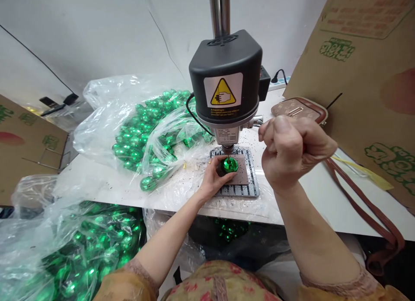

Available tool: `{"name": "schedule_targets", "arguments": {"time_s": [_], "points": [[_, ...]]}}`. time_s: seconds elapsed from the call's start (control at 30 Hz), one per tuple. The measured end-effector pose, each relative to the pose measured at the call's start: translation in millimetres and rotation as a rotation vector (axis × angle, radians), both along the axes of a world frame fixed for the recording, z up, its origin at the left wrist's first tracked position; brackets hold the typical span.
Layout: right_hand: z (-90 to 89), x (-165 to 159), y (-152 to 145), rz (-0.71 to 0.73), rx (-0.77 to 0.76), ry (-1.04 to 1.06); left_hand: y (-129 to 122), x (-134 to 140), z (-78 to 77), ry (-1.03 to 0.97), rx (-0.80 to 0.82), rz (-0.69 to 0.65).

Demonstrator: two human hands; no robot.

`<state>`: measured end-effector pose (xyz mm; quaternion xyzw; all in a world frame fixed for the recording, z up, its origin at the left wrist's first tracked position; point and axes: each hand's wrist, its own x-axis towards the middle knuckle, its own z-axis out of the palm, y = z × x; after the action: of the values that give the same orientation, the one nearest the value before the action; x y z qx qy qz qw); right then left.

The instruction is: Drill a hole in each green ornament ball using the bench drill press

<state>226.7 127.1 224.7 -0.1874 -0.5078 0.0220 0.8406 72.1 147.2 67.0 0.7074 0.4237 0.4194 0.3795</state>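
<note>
Under the black bench drill press [225, 76], a shiny green faceted ball [231, 164] rests on a flat brown pad [240, 175] on the slotted metal base [253, 180]. My left hand [212, 178] grips the ball from its left side, thumb in front and fingers behind. The drill bit [228, 155] comes down to the ball's top; whether it has entered cannot be made out. At the right of the press my right hand [288, 147] is closed in a fist around the feed handle, most of which the fingers hide.
Clear plastic bags [106, 98] hold many green balls [139, 132] at the back left. Another bag of balls [94, 245] sits lower left. Cardboard boxes [366, 98] flank the table. A brown purse [300, 109] with a strap [363, 206] lies right. Dark shavings dot the base.
</note>
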Motion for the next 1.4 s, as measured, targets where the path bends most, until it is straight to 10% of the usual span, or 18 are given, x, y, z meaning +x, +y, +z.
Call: {"name": "schedule_targets", "arguments": {"time_s": [0.97,1.4], "points": [[-37.3,4.3,4.3,-0.051,0.166,-0.100,-1.9,1.0,-1.8,-0.002,0.059,0.019],[39.4,1.9,2.7,0.001,-0.239,0.064,-38.0,0.5,7.2,0.022,0.178,0.279]]}}
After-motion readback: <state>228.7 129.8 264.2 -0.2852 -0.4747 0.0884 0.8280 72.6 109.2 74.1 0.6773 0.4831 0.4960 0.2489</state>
